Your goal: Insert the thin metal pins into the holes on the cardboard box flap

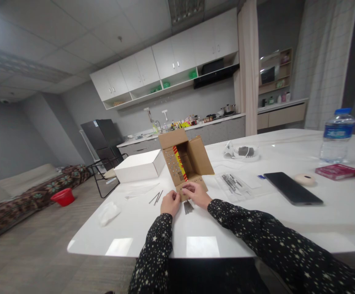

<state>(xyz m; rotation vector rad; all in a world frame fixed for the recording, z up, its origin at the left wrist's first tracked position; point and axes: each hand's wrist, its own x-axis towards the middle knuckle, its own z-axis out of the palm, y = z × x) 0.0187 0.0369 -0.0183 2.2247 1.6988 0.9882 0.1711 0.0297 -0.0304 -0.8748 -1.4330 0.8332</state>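
Observation:
An open cardboard box (pixel 189 157) stands on the white table with its flaps folded out and a red and yellow strip of tape along one edge. My left hand (pixel 170 203) is closed beside its near flap; whatever its fingers hold is hidden. Over that same flap, my right hand (pixel 198 195) has thumb and fingers pinched together on something too small to make out. Small dots, like nail or screw heads, show on the box's left flap. A bunch of dark nails (pixel 188 207) lies just below my hands. Several loose nails (pixel 157 197) rest left of my left hand.
Left of the open box sits a white box (pixel 139 165), with a crumpled white tissue (pixel 109 214) nearer. To the right lie a clear plastic bag (pixel 233 185) of metal pieces, a phone (pixel 292 188), a dark pink pack (pixel 338 171) and a water bottle (pixel 336 136).

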